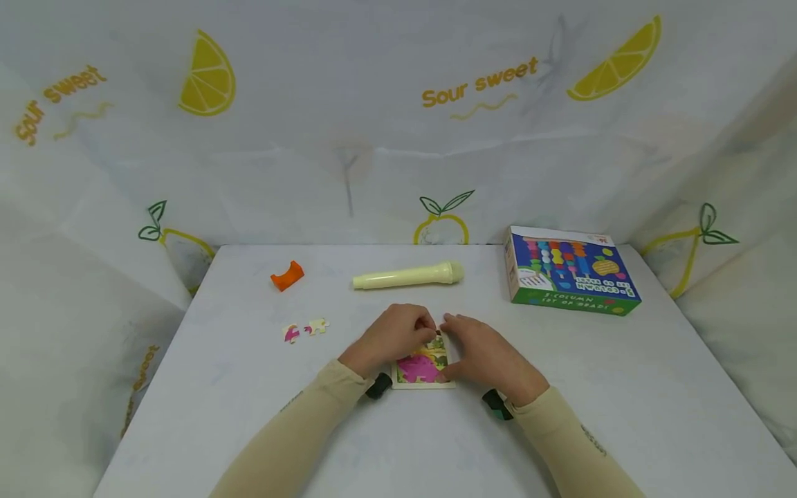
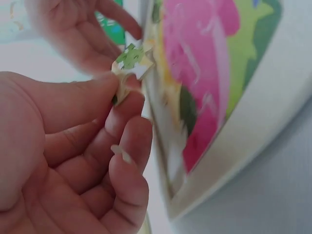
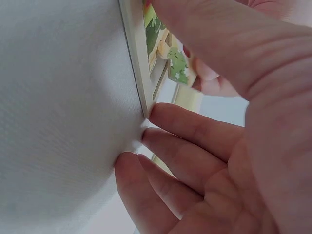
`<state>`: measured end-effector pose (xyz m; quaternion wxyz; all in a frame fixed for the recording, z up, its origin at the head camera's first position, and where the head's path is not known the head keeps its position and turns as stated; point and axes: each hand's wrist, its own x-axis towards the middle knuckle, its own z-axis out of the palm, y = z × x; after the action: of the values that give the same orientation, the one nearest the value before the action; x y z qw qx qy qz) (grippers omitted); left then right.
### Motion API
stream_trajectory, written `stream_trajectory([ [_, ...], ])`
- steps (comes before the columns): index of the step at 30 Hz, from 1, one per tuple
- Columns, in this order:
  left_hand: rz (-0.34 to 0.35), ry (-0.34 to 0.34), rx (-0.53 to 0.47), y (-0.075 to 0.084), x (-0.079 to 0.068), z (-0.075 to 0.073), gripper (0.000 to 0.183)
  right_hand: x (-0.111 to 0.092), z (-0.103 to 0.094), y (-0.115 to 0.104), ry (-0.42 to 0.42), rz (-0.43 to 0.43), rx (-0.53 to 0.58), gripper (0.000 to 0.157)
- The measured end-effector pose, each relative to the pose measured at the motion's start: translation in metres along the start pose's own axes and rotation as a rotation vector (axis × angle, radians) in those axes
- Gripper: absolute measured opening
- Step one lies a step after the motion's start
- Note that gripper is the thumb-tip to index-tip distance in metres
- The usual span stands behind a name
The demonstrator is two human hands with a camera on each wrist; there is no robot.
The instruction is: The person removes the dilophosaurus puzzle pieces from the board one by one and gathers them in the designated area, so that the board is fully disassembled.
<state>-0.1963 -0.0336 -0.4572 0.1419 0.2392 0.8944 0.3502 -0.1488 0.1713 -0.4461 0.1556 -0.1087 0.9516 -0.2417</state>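
A framed jigsaw puzzle (image 1: pixel 420 370) with a pink figure on a green and yellow picture lies flat on the white table between both hands. My left hand (image 1: pixel 395 335) pinches a small green-and-yellow jigsaw piece (image 2: pixel 130 57) between thumb and fingers, over the far part of the puzzle. In the right wrist view that jigsaw piece (image 3: pixel 179 66) is tilted above a gap in the picture. My right hand (image 1: pixel 488 356) rests along the puzzle's right side. Its extended fingertips (image 3: pixel 158 112) touch the frame's corner and the table, while the thumb lies over the near right part.
Two loose jigsaw pieces (image 1: pixel 317 326) lie to the left. Behind them is an orange block (image 1: pixel 287 276) with a curved notch. A pale yellow toy microphone (image 1: pixel 407 275) lies beyond the puzzle. The blue and green bead-set box (image 1: pixel 573 270) sits at the back right.
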Motion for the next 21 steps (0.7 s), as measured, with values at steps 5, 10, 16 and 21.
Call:
stream_trajectory([
  [5, -0.011, -0.003, -0.051, -0.013, -0.01, -0.02, 0.008, -0.001, 0.001, 0.0, -0.014, 0.036, 0.004, 0.092],
  [10, -0.089, 0.055, -0.053, -0.037, -0.029, -0.053, 0.007, -0.001, 0.0, 0.001, -0.03, 0.057, 0.011, 0.091],
  [16, -0.186, 0.072, -0.007, -0.067, -0.048, -0.085, 0.008, 0.0, 0.001, 0.0, -0.046, 0.058, 0.012, 0.091],
  [21, -0.24, 0.076, 0.004, -0.082, -0.057, -0.099, 0.01, 0.001, 0.002, -0.002, -0.062, 0.048, -0.004, 0.092],
])
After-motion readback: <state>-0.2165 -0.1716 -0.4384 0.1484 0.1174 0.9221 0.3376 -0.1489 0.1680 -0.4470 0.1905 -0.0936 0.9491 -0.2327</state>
